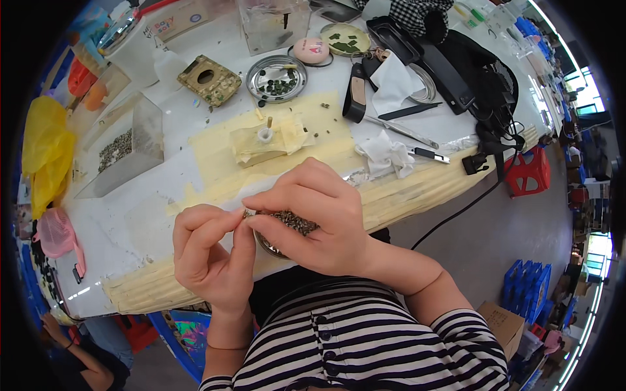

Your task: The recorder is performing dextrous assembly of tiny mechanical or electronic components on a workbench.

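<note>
My left hand (pixel 212 251) and my right hand (pixel 316 212) meet fingertip to fingertip near the table's front edge. Both are closed in a pinch on a small pale piece (pixel 248 213), mostly hidden by the fingers; its kind is too small to tell. Beneath my right hand, partly covered by it, is a round dish of small dark grainy pieces (pixel 295 222). Just beyond the hands stands a block wrapped in cream tape (pixel 261 151), with a small white ring-shaped part (pixel 265 134) and a short peg on top.
A metal plate (pixel 301 85) with dark green bits and a camouflage-patterned box (pixel 210 79) lie farther back. At left is a clear tray (pixel 149 127) of small pieces. Tweezers (pixel 404 131), a utility knife (pixel 429 154) and crumpled tissue (pixel 386 154) lie right. Another person's arm (pixel 78 355) shows lower left.
</note>
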`<action>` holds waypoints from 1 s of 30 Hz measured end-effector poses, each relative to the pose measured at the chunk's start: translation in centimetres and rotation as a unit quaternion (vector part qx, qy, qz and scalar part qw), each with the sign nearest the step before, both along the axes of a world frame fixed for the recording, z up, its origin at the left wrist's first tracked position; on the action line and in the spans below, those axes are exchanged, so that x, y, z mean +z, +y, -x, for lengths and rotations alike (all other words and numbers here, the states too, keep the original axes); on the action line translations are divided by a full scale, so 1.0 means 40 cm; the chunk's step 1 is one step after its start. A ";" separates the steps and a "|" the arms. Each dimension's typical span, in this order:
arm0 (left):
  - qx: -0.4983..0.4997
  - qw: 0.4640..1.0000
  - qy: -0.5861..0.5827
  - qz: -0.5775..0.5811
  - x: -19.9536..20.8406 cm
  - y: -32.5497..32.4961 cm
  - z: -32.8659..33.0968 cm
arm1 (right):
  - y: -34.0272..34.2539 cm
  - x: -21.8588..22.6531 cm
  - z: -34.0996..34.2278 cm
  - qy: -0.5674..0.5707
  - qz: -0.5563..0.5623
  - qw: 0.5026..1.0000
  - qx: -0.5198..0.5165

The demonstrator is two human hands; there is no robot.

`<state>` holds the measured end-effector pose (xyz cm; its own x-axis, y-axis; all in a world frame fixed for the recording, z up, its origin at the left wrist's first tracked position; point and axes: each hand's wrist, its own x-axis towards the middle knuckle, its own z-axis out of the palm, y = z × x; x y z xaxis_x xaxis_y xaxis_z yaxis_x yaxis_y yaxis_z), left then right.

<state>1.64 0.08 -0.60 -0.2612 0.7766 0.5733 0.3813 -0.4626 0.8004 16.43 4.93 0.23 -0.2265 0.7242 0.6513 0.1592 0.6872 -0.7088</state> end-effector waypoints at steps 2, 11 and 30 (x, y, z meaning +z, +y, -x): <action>-0.005 1.000 0.009 -0.007 0.001 0.000 -0.001 | -0.004 0.001 -0.002 0.026 0.092 0.994 0.061; 0.005 1.000 0.019 0.003 0.004 0.000 -0.005 | -0.016 0.024 -0.002 -0.034 -0.071 0.997 -0.024; 0.004 0.999 0.046 -0.021 0.005 0.003 0.006 | -0.006 0.031 -0.011 -0.008 0.077 0.997 0.029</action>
